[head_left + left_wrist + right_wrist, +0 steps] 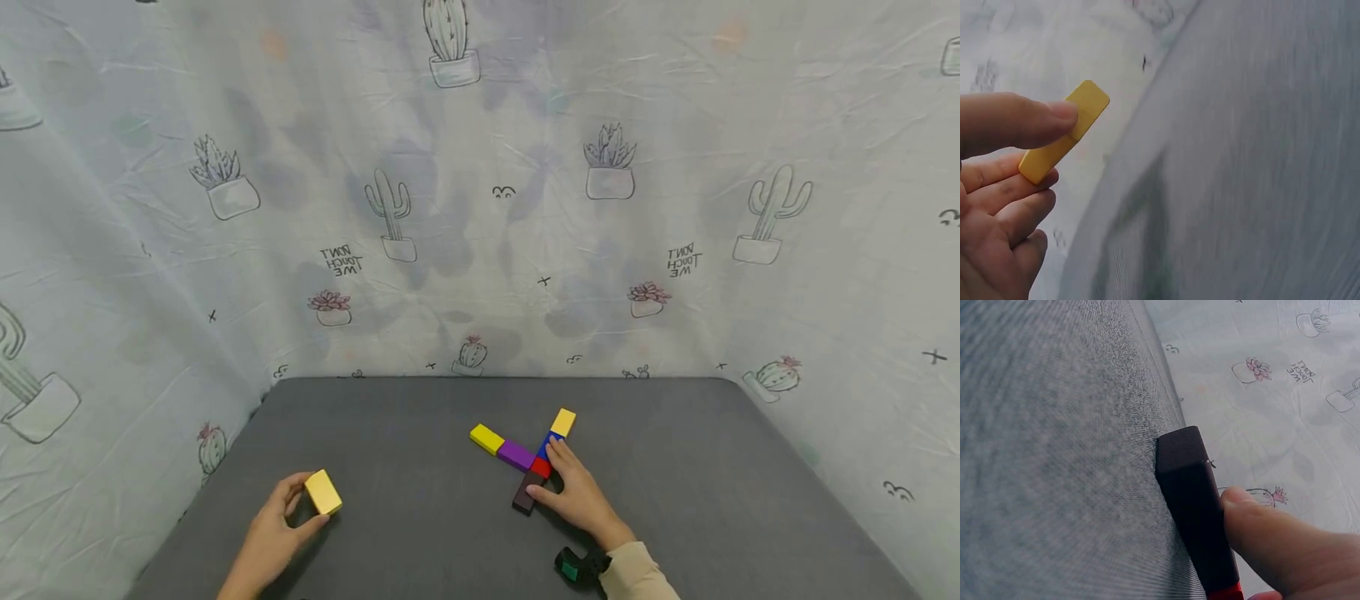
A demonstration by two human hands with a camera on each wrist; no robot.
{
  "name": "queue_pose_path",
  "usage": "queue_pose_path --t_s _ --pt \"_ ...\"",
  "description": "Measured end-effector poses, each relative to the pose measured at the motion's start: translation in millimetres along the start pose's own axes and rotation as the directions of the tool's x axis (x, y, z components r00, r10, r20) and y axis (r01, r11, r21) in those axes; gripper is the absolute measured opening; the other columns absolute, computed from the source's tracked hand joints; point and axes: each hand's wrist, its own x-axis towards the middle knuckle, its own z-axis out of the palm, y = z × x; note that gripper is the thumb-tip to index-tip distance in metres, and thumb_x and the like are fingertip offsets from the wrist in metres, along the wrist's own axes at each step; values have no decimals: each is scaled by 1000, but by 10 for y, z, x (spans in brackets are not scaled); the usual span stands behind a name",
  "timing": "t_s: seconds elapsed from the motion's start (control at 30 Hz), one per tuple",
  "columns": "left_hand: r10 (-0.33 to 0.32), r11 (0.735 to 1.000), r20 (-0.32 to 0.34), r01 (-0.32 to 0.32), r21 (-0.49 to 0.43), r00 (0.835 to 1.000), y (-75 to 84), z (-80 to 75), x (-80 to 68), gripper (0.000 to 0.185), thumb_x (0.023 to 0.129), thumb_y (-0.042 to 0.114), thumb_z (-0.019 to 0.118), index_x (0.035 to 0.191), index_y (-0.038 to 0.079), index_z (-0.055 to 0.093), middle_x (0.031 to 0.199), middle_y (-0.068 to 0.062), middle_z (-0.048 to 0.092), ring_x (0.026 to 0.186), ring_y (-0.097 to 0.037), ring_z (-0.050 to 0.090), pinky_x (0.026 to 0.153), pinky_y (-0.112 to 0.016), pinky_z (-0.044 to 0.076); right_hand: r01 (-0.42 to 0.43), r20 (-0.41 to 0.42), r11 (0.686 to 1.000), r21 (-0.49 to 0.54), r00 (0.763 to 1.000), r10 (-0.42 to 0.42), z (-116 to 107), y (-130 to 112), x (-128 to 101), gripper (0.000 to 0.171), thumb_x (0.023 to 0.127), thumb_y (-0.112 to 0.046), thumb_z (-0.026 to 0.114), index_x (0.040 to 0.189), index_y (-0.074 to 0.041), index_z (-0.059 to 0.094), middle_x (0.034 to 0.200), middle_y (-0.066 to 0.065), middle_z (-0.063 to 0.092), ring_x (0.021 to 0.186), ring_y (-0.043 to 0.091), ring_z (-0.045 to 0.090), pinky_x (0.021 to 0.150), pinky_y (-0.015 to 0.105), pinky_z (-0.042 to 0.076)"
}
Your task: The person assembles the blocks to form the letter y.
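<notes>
On the grey table (420, 533), my left hand (300, 507) pinches a yellow block (323, 492) between thumb and fingers, lifted at the front left. In the left wrist view the thumb (1029, 119) lies over the same yellow block (1088, 106). My right hand (561, 479) rests against a crossed arrangement of blocks: a dark brown block (527, 493), a red one (541, 467), a blue one (547, 447) and a yellow one (563, 422) in one line, with a purple block (515, 455) and another yellow block (487, 438) branching left. The thumb (1272, 540) touches the dark brown block (1194, 512).
A cactus-print cloth (480, 208) hangs as a wall behind and at both sides of the table. A black wrist device (576, 568) sits at the right cuff. Bare table surface lies between the two hands and to the right.
</notes>
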Motion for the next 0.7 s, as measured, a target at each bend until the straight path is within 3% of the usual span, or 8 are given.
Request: queue_pose_path --t_s 0.3,0.47,0.53,0.7 --pt "157 985 -6 -157 -73 988 404 323 -35 68 78 15 78 135 6 41 141 -22 43 132 -42 40 105 -51 39 0 -9 1000 -1 1000 0 10 22 4 88 82 -53 67 145 0 35 155 16 25 144 35 20 111 58 25" --pt "224 963 72 -210 -167 972 538 575 -24 67 74 18 81 132 9 46 139 -14 49 131 -37 44 105 -47 40 3 -4 1000 -6 1000 -3 20 27 4 88 82 -52 67 144 0 35 155 17 25 144 36 20 111 58 26" --pt "276 949 127 -249 -196 953 572 660 -23 68 75 20 80 132 7 46 138 -15 49 130 -38 45 104 -47 41 2 -2 1000 -7 1000 -2 23 31 2 88 82 -53 67 145 0 35 155 16 25 144 35 20 111 58 26" --pt "382 913 259 -318 -257 887 664 818 -14 68 78 24 77 134 4 43 138 -18 47 129 -40 44 103 -48 40 0 -10 1000 -3 1000 0 25 47 -2 88 82 -54 66 145 -1 36 155 15 25 144 35 20 111 58 26"
